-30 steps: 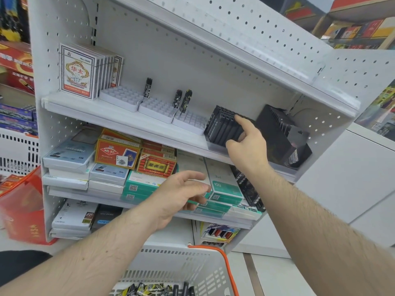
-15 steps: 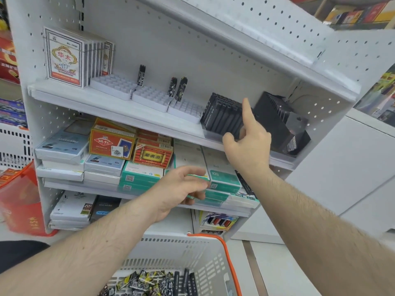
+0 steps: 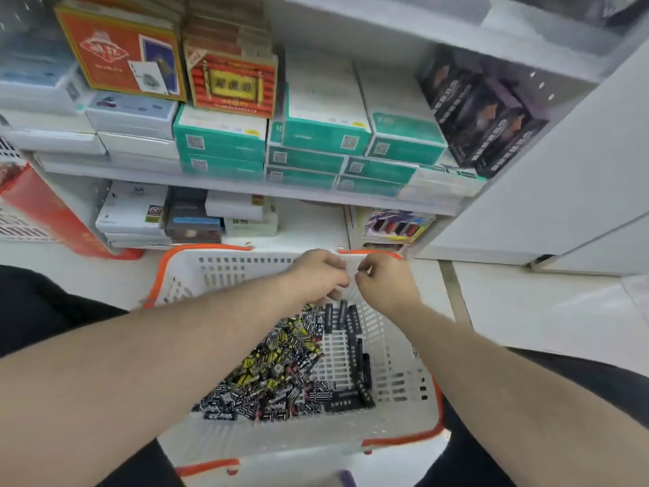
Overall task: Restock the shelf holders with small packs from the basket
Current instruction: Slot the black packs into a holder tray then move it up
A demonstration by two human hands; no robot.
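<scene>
The small packs [image 3: 281,367] lie in a loose heap on the floor of the basket [image 3: 404,377], black-and-white and yellow-patterned ones piled toward the near left, with a few plain black ones [image 3: 351,332] strewn along the right side and far end. Heaped like that, they can be sorted by kind only by picking through them — which, I judge, is why both hands hang over the far end, where the plain black ones are easiest to single out. The left hand [image 3: 321,275] is held knuckles up with its fingers curled downward, the tips just above or touching the black packs; whether it has one pinched cannot be told, since the fingertips are hidden and blurred. The right hand [image 3: 382,279] sits just beside it, fingers also curled under, and its hold is equally unclear. The basket, white with an orange rim, stands on the floor directly below the shelving [image 3: 246,191], between the person's legs — close enough, it seems, for short trips up to the holders, which are out of view here. Above it, the middle shelf carries teal-and-white boxes [image 3: 323,131], an orange box [image 3: 123,54], a red-and-yellow box [image 3: 233,84] and dark boxes [image 3: 484,121] at the right; the bottom shelf holds flat white and dark packets [image 3: 182,216]. A red bin [image 3: 42,209] stands to the left.
</scene>
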